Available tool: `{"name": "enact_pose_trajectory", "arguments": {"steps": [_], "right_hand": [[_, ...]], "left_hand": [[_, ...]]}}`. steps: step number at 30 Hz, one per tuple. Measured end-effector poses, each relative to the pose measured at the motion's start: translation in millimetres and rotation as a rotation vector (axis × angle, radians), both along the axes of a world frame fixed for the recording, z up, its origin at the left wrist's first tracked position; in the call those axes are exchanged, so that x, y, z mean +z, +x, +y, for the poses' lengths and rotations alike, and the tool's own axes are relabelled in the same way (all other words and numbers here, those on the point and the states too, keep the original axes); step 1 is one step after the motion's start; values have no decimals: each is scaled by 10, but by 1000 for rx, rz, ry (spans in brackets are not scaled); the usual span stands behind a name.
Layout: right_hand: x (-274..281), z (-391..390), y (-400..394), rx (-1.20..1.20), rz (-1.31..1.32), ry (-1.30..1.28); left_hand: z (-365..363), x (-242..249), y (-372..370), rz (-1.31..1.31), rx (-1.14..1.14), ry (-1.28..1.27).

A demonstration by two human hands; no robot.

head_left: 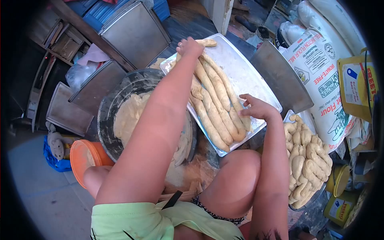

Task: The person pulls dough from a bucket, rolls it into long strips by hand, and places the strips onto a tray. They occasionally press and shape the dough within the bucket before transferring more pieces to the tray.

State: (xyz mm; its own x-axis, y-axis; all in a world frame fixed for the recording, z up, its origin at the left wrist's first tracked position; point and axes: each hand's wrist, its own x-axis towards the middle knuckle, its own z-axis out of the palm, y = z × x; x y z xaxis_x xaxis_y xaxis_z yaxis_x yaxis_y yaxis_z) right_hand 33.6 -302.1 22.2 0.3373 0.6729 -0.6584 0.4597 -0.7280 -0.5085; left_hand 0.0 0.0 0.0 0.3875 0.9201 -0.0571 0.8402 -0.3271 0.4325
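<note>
Long dough ropes point(218, 90) lie side by side on a shiny metal tray point(250, 64), which is tilted in front of me. At the top end of the ropes, my left hand point(190, 48) has its fingers curled over the dough; a short piece sticks out beside it. My right hand point(256, 108) is at the lower right of the ropes, fingers apart, its fingertips close to the outermost rope. Whether they touch it is hard to tell. Under my left arm stands a black tub point(106, 116) with pale dough point(130, 116) inside.
A heap of shaped dough pieces point(306, 160) is at the right. Behind it are a flour sack point(316, 76) and yellow tubs point(354, 88). Dark metal trays point(136, 36) lean at the upper left, and an orange bucket point(86, 158) stands at the lower left.
</note>
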Motion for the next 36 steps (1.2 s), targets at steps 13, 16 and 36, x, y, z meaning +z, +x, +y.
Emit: {"name": "enact_pose_trajectory", "arguments": {"steps": [13, 16, 36], "right_hand": [[-77, -80, 119, -110, 252, -38], [-37, -114, 169, 26, 175, -262], [-65, 42, 92, 45, 80, 20]], "left_hand": [[307, -312, 467, 12, -673, 192], [57, -354, 543, 73, -783, 154], [297, -540, 334, 110, -911, 323]]}}
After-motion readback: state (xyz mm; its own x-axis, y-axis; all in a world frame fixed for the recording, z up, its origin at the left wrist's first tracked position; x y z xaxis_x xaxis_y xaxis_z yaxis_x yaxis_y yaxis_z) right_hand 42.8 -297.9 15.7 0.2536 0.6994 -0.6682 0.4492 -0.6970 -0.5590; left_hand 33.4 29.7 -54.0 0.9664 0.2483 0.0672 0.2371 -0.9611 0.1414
